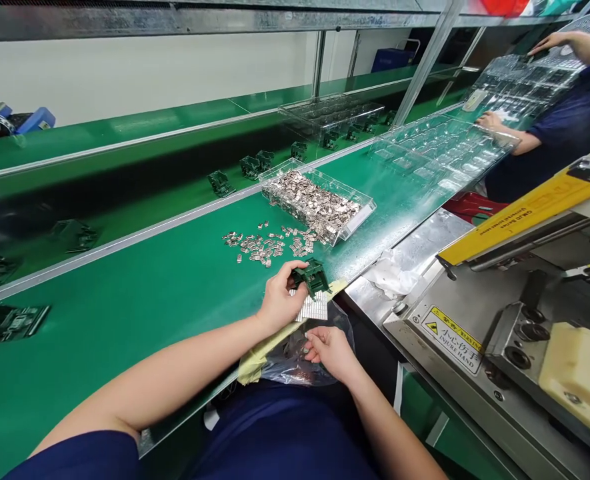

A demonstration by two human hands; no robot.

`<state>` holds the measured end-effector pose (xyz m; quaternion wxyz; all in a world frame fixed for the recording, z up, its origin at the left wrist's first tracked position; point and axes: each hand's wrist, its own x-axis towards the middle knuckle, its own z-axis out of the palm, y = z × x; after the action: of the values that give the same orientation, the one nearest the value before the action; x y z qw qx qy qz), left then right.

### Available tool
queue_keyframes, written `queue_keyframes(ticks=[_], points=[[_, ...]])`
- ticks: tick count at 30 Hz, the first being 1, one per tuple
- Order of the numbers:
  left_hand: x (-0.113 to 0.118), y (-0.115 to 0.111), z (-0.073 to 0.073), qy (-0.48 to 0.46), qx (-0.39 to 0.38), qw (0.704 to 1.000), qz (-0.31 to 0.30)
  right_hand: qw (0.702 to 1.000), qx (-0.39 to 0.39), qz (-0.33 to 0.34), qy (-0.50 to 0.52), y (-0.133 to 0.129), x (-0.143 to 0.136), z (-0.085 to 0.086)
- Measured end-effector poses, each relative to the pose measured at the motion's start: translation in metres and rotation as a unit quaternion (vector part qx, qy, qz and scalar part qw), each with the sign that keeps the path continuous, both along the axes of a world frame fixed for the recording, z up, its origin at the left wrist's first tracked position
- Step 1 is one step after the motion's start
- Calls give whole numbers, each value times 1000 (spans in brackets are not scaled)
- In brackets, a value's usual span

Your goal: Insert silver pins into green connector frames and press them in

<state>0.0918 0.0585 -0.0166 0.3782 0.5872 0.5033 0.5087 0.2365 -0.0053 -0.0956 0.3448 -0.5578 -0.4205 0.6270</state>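
Observation:
My left hand (283,298) grips a dark green plastic part (313,277) between thumb and fingers, over the bench's front edge. Just below that part lies a white gridded sheet (313,307). My right hand (327,348) is closed in a pinch over a clear plastic bag (295,363) fixed with yellow tape (255,360); whatever is between the fingertips is too small to name. Small metal pieces (262,249) lie scattered on the green surface beyond my left hand. Behind them a clear box (357,220) holds many more such pieces.
Green parts (221,183) sit along the conveyor (139,177) behind a metal rail. Clear trays (425,150) lie at the back right, near another person's hands (492,123). A machine with a yellow bar (519,217) stands at the right.

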Motion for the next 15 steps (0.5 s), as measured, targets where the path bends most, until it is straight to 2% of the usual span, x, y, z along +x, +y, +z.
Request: queue_keyframes(ticks=[3, 7, 11, 15], points=[[-3, -3, 1, -86, -22, 996, 8, 997, 57, -22, -51, -10, 16, 13], [-5, -30, 8, -181, -48, 982, 14, 975, 182, -107, -74, -22, 22, 54], [0, -60, 13, -209, -66, 976, 2, 932, 299, -199, -53, -23, 0, 87], [3, -71, 17, -243, -58, 968, -23, 921, 319, -223, -28, -17, -29, 94]])
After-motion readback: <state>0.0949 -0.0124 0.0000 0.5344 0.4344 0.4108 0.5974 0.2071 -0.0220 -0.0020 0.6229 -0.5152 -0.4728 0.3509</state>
